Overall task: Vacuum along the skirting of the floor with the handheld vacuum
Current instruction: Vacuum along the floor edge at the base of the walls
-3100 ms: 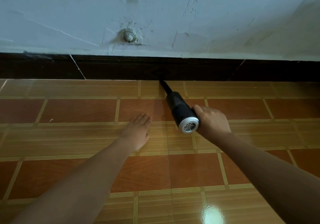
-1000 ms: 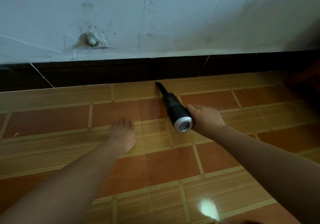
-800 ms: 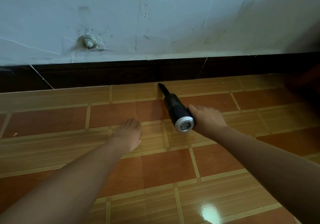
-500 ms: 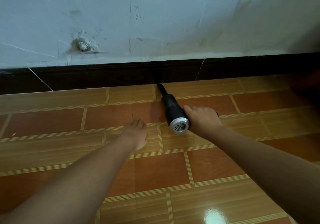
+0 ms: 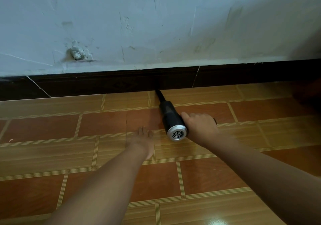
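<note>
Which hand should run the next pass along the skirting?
Right. The right hand grips the handheld vacuum, nozzle tip at the skirting; the left hand lies flat on the floor.

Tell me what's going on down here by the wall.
A person is vacuuming the edge of the room. The right hand grips the handheld vacuum, whose narrow nozzle points at the seam where the dark skirting meets the tiled floor. The left hand rests flat on the floor beside it, fingers straight, holding nothing.
</note>
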